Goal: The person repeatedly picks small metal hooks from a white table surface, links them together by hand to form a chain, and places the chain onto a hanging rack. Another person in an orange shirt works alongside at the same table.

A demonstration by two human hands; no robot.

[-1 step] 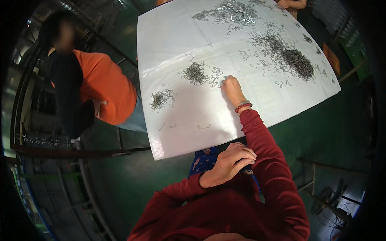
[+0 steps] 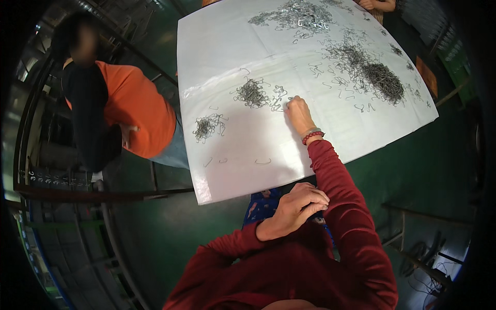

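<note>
Your right hand [image 2: 299,114] was stretched out over the white table [image 2: 232,175], fingers curled down onto a little scatter of bent wire hooks [image 2: 279,98] just above the middle of the frame, right next to a tighter small pile [image 2: 250,93] on its left. From that angle I couldn't tell whether you'd actually pinched one or were only pressing on them (your knuckles hid the fingertips). The red bead bracelet [image 2: 312,136] sat at that wrist, above the dark red sleeve.

Your left hand [image 2: 294,206] was back near your body in the lower middle, off the table edge, fingers curled in loosely. Couldn't see if anything was inside it.

Handling, just my read: those hooks look like thin stiff wire, very light, and they seem to tangle into each other, so pulling one probably drags its neighbours along. I'd take a loose one at the edge of the scatter by its curved end rather than digging into the clump. They'd likely skid on that smooth sheet too.

Elsewhere there was another clump [image 2: 206,126] further left, three single hooks [image 2: 262,161] lying alone nearer you, a big dense heap [image 2: 382,80] at upper right and a shinier heap [image 2: 299,15] at the top. A person in an orange top [image 2: 139,116] sat at the left side of the table.
</note>
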